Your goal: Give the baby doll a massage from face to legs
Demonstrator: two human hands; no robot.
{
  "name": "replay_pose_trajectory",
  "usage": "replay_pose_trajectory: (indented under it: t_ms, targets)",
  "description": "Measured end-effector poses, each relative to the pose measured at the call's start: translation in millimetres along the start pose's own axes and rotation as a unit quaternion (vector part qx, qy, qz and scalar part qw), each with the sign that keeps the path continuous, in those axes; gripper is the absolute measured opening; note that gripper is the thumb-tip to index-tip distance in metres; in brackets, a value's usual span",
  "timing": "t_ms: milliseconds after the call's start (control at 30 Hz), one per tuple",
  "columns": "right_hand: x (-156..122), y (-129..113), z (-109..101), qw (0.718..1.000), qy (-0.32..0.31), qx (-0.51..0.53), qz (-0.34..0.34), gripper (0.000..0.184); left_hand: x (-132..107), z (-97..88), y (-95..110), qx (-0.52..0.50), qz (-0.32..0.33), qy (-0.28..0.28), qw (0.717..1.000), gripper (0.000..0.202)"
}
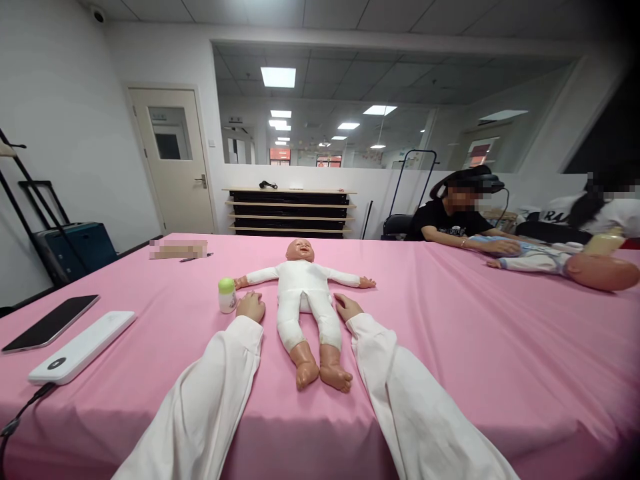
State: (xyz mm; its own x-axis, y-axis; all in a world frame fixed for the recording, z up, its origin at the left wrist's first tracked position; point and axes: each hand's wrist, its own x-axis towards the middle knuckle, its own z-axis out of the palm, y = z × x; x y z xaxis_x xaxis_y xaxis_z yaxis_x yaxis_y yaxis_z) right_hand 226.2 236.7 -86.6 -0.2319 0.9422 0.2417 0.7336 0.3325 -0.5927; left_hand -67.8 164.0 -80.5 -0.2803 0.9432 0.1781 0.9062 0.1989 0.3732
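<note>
A baby doll [304, 287] with a white cloth body lies on its back, arms spread and feet toward me. My left hand [251, 307] rests on the pink cloth to the left of the doll's hip, holding nothing, fingers loosely bent. Just left of that hand stands a small white bottle with a green cap [227, 295]. On the doll's other side, my right hand [349, 307] lies low on the cloth with its fingers pointing at the hip. It is empty, and the fingertips are close to the doll; whether they touch it I cannot tell.
The pink tablecloth [430, 320] covers the table. At the left lie a white power bank [83, 347] with a cable and a dark phone [53, 322]. A pen [196, 257] lies farther back. To the right, a co-worker [457, 213] handles another doll [595, 270].
</note>
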Motion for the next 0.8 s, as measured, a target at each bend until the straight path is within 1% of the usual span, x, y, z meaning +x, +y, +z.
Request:
replay_pose_trajectory:
  t_ms: [267,533,667,800]
  targets:
    - [-4.0,-3.8,0.2,1.000,-0.019,-0.005,-0.012,0.041,0.0,1.6,-0.5,-0.007,-0.006,0.002,1.000,0.033]
    - [-0.5,1.3,5.0,0.999,-0.011,0.027,-0.025,0.033,-2.8,0.1,1.9,-0.025,-0.011,0.009,1.000,0.038]
    - [1.5,4.3,6.8,0.999,-0.014,0.036,-0.035,0.030,-2.9,-0.2,4.4,-0.059,-0.018,0.015,0.998,0.035]
    - [-1.1,4.6,6.1,0.998,-0.008,0.050,-0.026,0.032,-2.2,0.9,2.9,-0.129,-0.034,0.022,0.991,0.033]
